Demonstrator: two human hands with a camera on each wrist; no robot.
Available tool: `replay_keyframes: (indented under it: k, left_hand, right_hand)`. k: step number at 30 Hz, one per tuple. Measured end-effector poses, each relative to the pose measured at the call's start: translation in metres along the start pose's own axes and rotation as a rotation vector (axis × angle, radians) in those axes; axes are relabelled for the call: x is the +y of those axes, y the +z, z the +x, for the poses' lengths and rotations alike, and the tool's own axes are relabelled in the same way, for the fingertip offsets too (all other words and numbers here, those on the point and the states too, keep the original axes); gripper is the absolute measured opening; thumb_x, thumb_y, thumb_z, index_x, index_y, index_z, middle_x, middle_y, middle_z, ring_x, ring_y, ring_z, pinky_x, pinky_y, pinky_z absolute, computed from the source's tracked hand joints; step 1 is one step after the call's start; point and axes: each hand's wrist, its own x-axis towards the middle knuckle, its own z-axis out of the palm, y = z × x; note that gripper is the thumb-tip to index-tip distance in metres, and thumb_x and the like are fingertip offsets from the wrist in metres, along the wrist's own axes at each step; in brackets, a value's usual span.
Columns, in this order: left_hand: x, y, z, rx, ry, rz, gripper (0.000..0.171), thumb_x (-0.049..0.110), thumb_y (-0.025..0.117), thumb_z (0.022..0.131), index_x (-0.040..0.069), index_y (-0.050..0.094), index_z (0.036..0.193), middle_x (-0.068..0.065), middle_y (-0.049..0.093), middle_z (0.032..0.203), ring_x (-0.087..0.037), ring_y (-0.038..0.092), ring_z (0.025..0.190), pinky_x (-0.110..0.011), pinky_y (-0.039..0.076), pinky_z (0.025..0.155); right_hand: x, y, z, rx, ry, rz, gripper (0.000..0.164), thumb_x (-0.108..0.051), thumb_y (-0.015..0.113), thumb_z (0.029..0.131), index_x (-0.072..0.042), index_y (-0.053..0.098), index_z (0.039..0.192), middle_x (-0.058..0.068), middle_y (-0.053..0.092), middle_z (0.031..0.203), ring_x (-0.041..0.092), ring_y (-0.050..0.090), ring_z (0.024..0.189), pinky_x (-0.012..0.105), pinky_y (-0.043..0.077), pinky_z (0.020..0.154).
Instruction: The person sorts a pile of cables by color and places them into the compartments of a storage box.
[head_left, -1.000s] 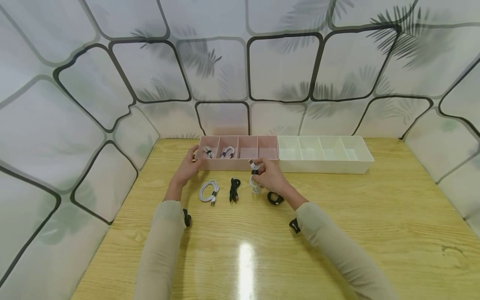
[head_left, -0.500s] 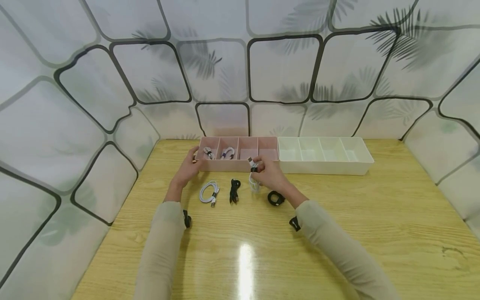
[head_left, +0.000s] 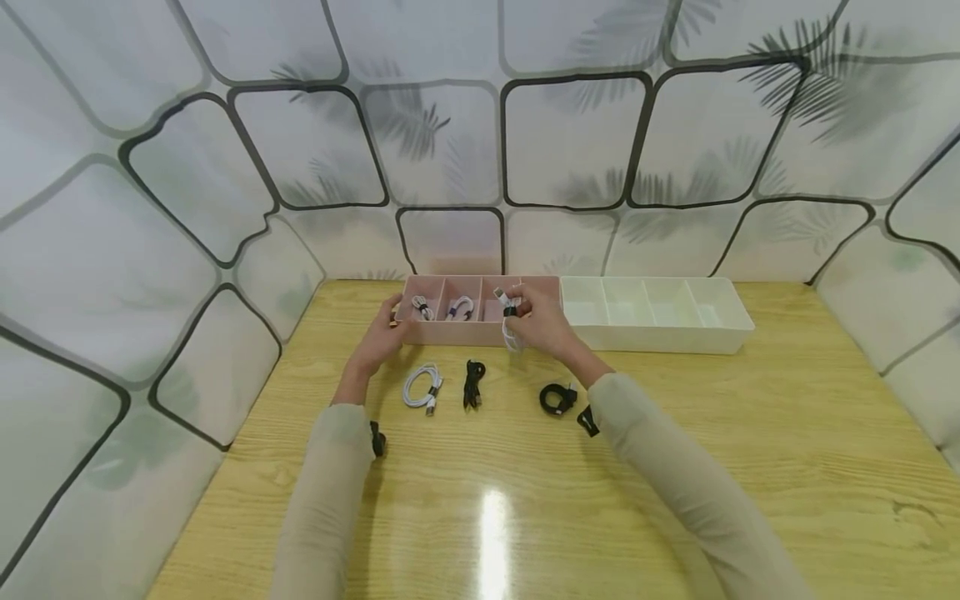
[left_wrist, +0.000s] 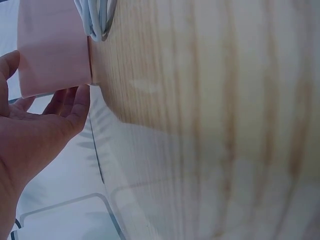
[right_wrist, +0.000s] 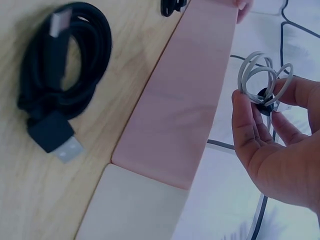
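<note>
My right hand (head_left: 543, 321) pinches a coiled white USB cable (head_left: 512, 336) bound with a black strap, its plug sticking up in front of the pink divided box (head_left: 457, 335). In the right wrist view the loops of this cable (right_wrist: 257, 72) rise above the thumb and fingertips. My left hand (head_left: 380, 340) holds the left end of the pink box, thumb at the front, fingers along the end wall (left_wrist: 52, 50). Two coiled white cables lie in its left compartments: a small one (head_left: 422, 307) and one with a dark strap (head_left: 461, 308).
A white divided box (head_left: 663, 340) stands end to end with the pink one. On the wooden table (head_left: 480, 467) in front lie a coiled white cable (head_left: 422, 386), a folded black cable (head_left: 472, 383) and a coiled black cable (head_left: 557, 399). A patterned curtain (head_left: 573, 142) hangs behind.
My right hand has lifted the white cable up and away from the table, so it now overlaps the pink box's compartments. My left hand stays at the box's end.
</note>
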Motion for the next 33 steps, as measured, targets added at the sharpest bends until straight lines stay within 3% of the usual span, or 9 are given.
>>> replay_keyframes:
  k: [6, 14, 21, 29, 33]
  left_hand:
    - [0.005, 0.0, -0.001, 0.001, 0.0, -0.013, 0.067, 0.022, 0.046, 0.106, 0.009, 0.009, 0.16, -0.033, 0.029, 0.151, -0.044, 0.035, 0.137, -0.049, 0.04, 0.098]
    - [-0.003, -0.001, 0.004, 0.012, 0.013, -0.004, 0.066, 0.023, 0.047, 0.105, 0.012, 0.012, 0.16, -0.032, 0.031, 0.151, -0.044, 0.037, 0.136, -0.051, 0.039, 0.099]
    - [-0.001, -0.001, 0.001, 0.008, 0.012, -0.019, 0.067, 0.024, 0.048, 0.105, 0.011, 0.012, 0.16, -0.032, 0.031, 0.151, -0.045, 0.039, 0.135, -0.051, 0.039, 0.103]
    - [0.02, -0.005, -0.01, -0.033, -0.006, -0.077, 0.069, 0.019, 0.05, 0.104, 0.003, 0.01, 0.159, -0.037, 0.027, 0.151, -0.05, 0.035, 0.136, -0.058, 0.036, 0.104]
    - [0.012, -0.004, -0.005, -0.024, 0.011, -0.047, 0.069, 0.021, 0.049, 0.105, 0.005, 0.009, 0.159, -0.036, 0.029, 0.15, -0.049, 0.037, 0.135, -0.054, 0.039, 0.101]
  right_hand:
    - [-0.002, -0.001, 0.014, -0.01, -0.002, 0.03, 0.047, -0.001, 0.057, 0.094, 0.001, 0.051, 0.14, 0.023, 0.062, 0.109, 0.03, 0.06, 0.093, 0.037, 0.049, 0.072]
    - [0.001, -0.004, 0.03, -0.004, 0.026, 0.023, 0.047, -0.002, 0.055, 0.094, -0.002, 0.052, 0.141, 0.026, 0.064, 0.103, 0.036, 0.065, 0.092, 0.046, 0.055, 0.078]
    - [0.006, -0.005, 0.043, 0.009, 0.036, -0.017, 0.047, -0.003, 0.054, 0.094, -0.002, 0.052, 0.141, 0.025, 0.065, 0.105, 0.036, 0.065, 0.093, 0.045, 0.055, 0.079]
    - [0.009, -0.005, 0.051, 0.011, 0.031, -0.05, 0.047, -0.006, 0.053, 0.095, -0.004, 0.052, 0.142, 0.025, 0.065, 0.112, 0.036, 0.064, 0.096, 0.046, 0.052, 0.081]
    - [0.01, -0.004, 0.054, 0.023, 0.023, -0.117, 0.047, -0.009, 0.053, 0.096, -0.007, 0.052, 0.143, 0.021, 0.067, 0.112, 0.033, 0.065, 0.095, 0.043, 0.051, 0.08]
